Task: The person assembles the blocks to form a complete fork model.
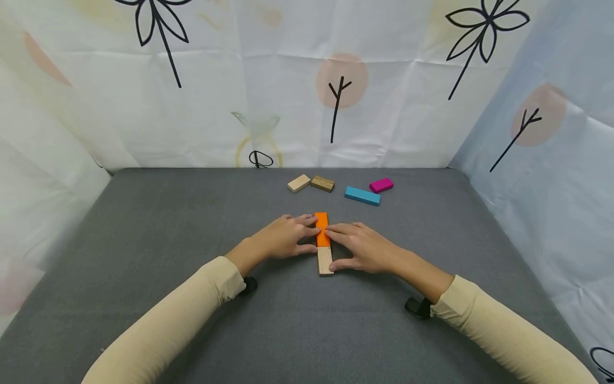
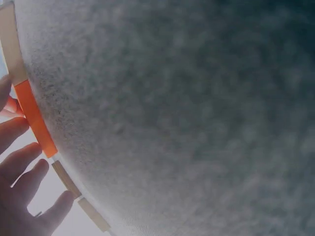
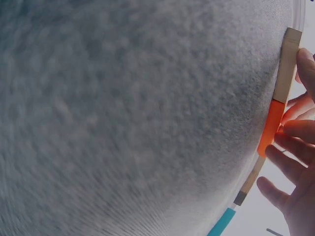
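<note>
An orange block [image 1: 322, 238] lies end to end with a pale wooden block [image 1: 324, 262] on the grey table, forming a straight strip that points away from me. From the left, my left hand [image 1: 287, 237] touches the orange block with spread, fairly straight fingers; its thumb is near the seam. On the other side my right hand [image 1: 369, 249] has its fingertips at the orange block and its thumb at the pale block's edge. Both wrist views show the orange block [image 2: 37, 118] meeting the pale block [image 3: 288, 66] end to end, with relaxed fingers alongside.
Farther back on the grey table [image 1: 192, 224] lie a small pale wooden block [image 1: 299, 183], a brown block [image 1: 323, 183], a long blue block [image 1: 362, 196] and a magenta block [image 1: 381, 185]. A patterned white cloth [image 1: 288, 96] hangs behind the table's far edge.
</note>
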`<action>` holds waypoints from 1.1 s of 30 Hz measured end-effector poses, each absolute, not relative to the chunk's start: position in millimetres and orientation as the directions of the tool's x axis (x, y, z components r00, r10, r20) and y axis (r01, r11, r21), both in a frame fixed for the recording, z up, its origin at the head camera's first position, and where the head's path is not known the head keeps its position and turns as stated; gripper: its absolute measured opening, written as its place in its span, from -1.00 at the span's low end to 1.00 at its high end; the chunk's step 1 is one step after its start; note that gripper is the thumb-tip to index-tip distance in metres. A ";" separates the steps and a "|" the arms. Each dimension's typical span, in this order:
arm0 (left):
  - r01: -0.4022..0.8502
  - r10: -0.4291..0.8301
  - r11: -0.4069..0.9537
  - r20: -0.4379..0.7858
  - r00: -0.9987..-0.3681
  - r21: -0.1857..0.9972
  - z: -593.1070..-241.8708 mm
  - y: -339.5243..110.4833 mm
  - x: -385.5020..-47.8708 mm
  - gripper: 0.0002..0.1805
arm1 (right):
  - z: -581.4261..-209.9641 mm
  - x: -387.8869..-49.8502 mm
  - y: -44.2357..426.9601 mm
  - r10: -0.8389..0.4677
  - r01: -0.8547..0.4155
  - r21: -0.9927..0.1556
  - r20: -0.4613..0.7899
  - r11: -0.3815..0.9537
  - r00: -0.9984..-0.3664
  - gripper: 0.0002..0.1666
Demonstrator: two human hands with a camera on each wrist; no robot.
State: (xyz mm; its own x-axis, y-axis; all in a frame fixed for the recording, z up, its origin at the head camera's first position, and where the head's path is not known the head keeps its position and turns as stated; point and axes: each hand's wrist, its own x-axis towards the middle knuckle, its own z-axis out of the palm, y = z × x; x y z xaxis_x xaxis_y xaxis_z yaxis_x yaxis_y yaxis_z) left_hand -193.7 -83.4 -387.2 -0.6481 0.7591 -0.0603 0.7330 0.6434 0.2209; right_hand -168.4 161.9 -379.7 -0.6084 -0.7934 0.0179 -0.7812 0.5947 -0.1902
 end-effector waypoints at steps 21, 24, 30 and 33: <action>0.726 0.746 0.654 -0.024 -0.665 0.212 -387.0 -76.0 -187.2 -0.36 | -365.4 -205.2 197.2 -0.592 -0.582 -0.141 -0.034 0.801 -0.805 -0.08; 0.727 0.748 0.652 -0.026 -0.663 0.214 -385.7 -76.0 -186.5 -0.37 | -369.0 -213.6 207.5 -0.532 -0.523 -0.132 -0.049 0.842 -0.845 -0.07; 0.715 0.743 0.657 -0.045 -0.668 0.236 -384.1 -76.4 -185.3 -0.37 | -376.5 -224.3 219.0 -0.485 -0.468 -0.164 -0.082 0.868 -0.871 -0.09; 0.713 0.741 0.660 -0.050 -0.669 0.238 -383.8 -76.3 -185.4 -0.37 | -378.3 -226.9 221.0 -0.488 -0.469 -0.181 -0.085 0.865 -0.868 -0.10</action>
State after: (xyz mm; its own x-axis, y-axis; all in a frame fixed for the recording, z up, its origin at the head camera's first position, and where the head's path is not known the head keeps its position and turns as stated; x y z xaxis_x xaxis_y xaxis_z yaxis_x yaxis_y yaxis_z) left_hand -185.4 -76.3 -383.8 -0.6692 0.7413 -0.0503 0.7129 0.6598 0.2375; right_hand -226.9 221.0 -378.3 -0.8685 -0.4884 -0.0849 -0.4686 0.8648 -0.1806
